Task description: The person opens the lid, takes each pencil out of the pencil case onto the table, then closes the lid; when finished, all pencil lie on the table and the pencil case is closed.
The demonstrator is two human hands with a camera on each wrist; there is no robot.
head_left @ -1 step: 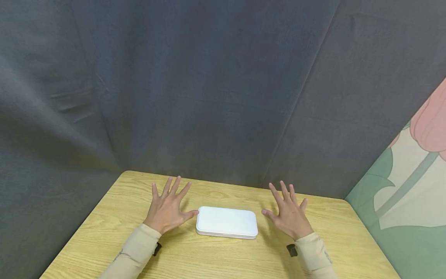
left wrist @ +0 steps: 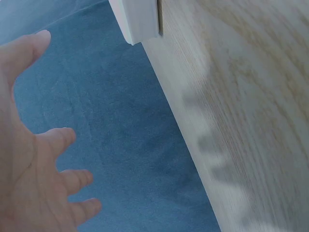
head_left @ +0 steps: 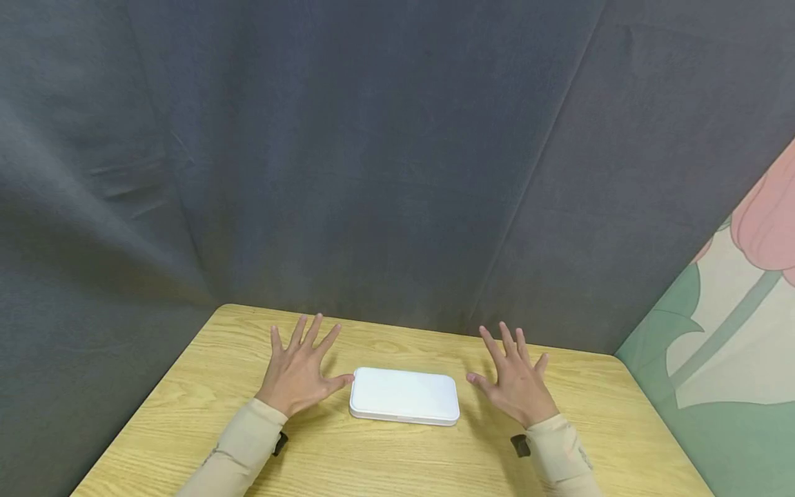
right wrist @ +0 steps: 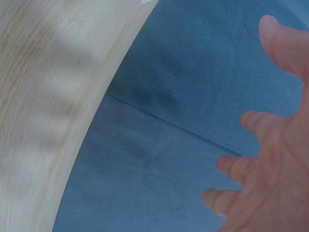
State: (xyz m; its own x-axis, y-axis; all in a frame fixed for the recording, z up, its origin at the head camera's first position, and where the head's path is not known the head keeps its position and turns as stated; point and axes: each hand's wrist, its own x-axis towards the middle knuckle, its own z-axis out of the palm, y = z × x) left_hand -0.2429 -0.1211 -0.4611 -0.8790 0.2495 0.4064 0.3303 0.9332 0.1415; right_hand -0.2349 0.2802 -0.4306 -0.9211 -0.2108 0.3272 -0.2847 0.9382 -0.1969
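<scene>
A flat white case (head_left: pixel 404 395) with rounded corners lies on the wooden table, its lid down. To its left my left hand (head_left: pixel 295 376) hovers over the table with fingers spread, palm down. Its thumb tip overlaps the case's left edge in the head view, but the left wrist view shows the thumb apart from the case's corner (left wrist: pixel 137 19). On the other side, my right hand (head_left: pixel 518 386) is held up with its fingers spread too, a gap between its thumb and the case. In the right wrist view that hand (right wrist: pixel 270 169) holds nothing.
The light wooden table (head_left: pixel 373 462) has a rounded far edge. Behind it and to the left hangs a dark grey-blue cloth (head_left: pixel 373 172). A panel with a tulip print (head_left: pixel 745 331) stands along the right side. Dark bands sit at both wrists.
</scene>
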